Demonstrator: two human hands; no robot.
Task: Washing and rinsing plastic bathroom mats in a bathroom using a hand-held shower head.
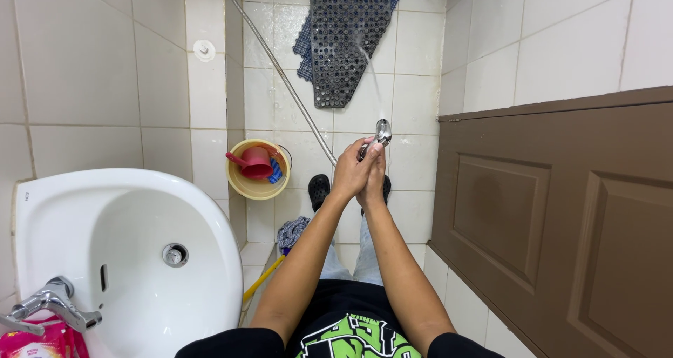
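Spray head gripped in both hands over the bathroom floor

Tiles, glossy white and square, cover the floor [413, 98] and walls. At three o'clock stands a brown panelled door [561, 218], matt and smooth. At eight o'clock sits a rounded white ceramic sink [126, 225] with a chrome tap [52, 303]. At twelve o'clock a dark rubber mat [347, 35], studded with holes, lies on the floor. At ten o'clock a round yellow plastic basin [254, 183] holds a pink dipper [254, 163]. At centre, the left hand [352, 172] and right hand [374, 179] press together, fingers clamped on a small chrome spray head [381, 132] that pokes out above the fingertips, sending a thin water jet toward the mat. Its ribbed metal hose [280, 70] runs up to eleven o'clock.
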